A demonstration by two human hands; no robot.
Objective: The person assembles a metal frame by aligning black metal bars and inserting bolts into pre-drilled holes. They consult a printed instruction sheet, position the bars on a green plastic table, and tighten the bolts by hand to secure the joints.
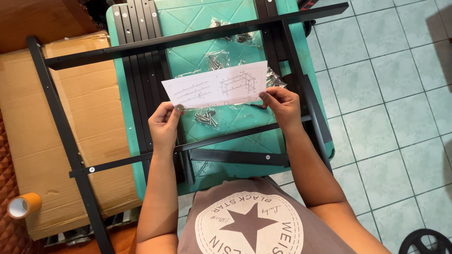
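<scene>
- Sheet (216, 84): one, white, with line drawings of parts and a frame. I hold it flat over the middle of the surface (188, 56), a green plastic top.
- Left hand (164, 126): pinched shut on the sheet's lower left corner, thumb on top.
- Right hand (281, 104): pinched shut on the sheet's lower right corner.
- Step in hand, as I judge it: reading the drawing against the parts laid out.
- Next move, as I judge it, calls for a free hand while the other keeps the sheet level.
- Frame (188, 146): one, black metal, lying across the surface and out past its left edge, over the box (89, 117).
- Black slats (139, 28): a stack along the left edge of the surface; count unclear.
- Screw bags (215, 60): at least four clear ones, partly hidden under the sheet near the middle and far edge.
- Box: one, cardboard, just left of the surface.
- Tape roll (23, 205): one, tan, at the box's near left corner.
</scene>
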